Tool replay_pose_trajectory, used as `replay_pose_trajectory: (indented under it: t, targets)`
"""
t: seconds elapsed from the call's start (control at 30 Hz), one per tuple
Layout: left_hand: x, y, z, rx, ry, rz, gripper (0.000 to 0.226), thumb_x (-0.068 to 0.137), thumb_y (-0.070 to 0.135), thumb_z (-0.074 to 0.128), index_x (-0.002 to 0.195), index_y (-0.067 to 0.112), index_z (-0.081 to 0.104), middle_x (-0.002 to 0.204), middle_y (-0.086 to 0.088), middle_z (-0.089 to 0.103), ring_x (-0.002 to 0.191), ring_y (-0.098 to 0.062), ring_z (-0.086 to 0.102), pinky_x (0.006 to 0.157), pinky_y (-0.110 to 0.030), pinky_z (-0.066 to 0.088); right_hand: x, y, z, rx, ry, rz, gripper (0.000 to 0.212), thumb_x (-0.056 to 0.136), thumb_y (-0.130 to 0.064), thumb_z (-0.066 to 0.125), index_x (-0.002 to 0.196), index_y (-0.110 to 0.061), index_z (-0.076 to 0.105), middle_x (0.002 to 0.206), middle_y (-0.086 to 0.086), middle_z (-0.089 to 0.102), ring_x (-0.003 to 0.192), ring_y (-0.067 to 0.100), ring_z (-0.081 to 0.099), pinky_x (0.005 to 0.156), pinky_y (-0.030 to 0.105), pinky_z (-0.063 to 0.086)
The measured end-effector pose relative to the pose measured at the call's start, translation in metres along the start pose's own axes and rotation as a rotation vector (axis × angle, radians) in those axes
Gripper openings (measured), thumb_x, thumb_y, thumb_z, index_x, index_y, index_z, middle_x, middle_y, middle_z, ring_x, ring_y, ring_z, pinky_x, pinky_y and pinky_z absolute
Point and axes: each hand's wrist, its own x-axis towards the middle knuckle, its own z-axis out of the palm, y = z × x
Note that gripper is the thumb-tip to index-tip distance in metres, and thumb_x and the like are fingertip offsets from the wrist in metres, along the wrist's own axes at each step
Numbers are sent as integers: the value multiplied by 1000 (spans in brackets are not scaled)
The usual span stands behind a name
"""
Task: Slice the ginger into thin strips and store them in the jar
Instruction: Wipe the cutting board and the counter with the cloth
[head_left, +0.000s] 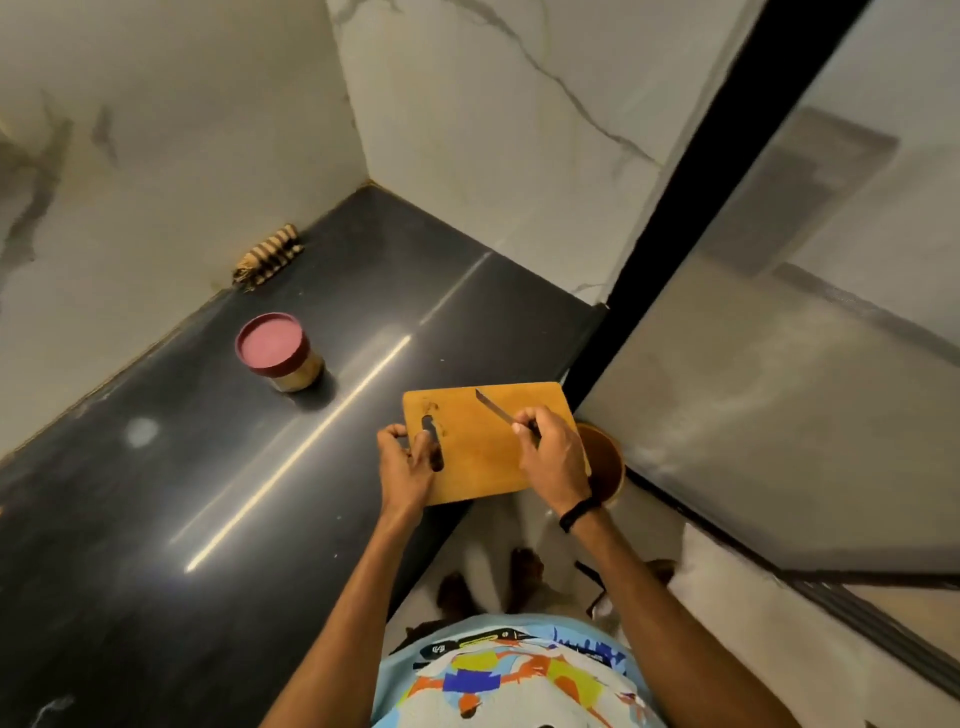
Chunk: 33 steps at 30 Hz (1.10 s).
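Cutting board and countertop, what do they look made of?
The cutting board looks like wood or bamboo: matte orange-tan surface with a cut handle slot. The countertop looks like polished dark stone, perhaps granite: it reflects sharp streaks of light.

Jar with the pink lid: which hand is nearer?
Left. The left hand holds the slot end of the cutting board, toward the jar; the right hand, holding the knife, is over the board's far side.
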Motion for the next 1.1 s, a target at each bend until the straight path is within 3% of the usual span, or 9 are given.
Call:
replay_pose_trajectory:
  t: [0.13,0.3,0.4,0.63,0.83,0.97,1.1]
  targets:
    - [-12,7,58,53,-85,-10,24,99,34,51,108,16,38,90,-3,59,80,-22,58,67,-39,47,-29,31,-22,38,84,73,1,94,-15,62,95,-15,62,93,-2,65,89,17,58,76,30,46]
    - [-35,14,121,135,-142,-5,22,104,30,50,107,13,36,89,1,57,78,-17,58,70,-37,49,-49,62,-36,84,82,169,5,94,-16,61,97,-15,65,95,0,66,90,17,59,79,29,48]
    - [-42,12,147,193,-161,7,19,103,25,49,105,14,34,89,-2,57,76,-19,59,60,-29,45,-43,78,-42,72,54,213,6,96,-15,59,98,-14,65,97,1,66,91,16,58,80,29,49]
    - [-45,5,195,302,-182,-24,18,104,26,48,107,16,32,96,-4,58,80,-19,62,67,-35,53,-26,123,-52,128,177,503,9,96,-17,60,102,-12,65,101,4,66,93,15,56,85,31,50]
    - [-45,10,216,417,-190,-1,19,103,22,47,111,15,31,91,0,56,75,-14,57,60,-31,46,-9,133,-35,239,102,457,10,94,-20,62,103,-14,66,99,1,68,93,15,61,84,30,52]
    - [-37,10,224,475,-185,-4,20,104,28,45,108,16,31,91,-3,57,78,-22,61,71,-43,53,0,159,-38,244,187,720,10,95,-12,59,99,-9,68,100,7,69,94,21,62,76,22,45]
    - [-31,12,228,487,-187,13,21,104,30,43,111,14,31,95,-4,57,80,-22,60,67,-38,51,-1,160,-40,285,177,572,13,95,-17,61,103,-10,68,101,5,69,90,12,58,78,20,43]
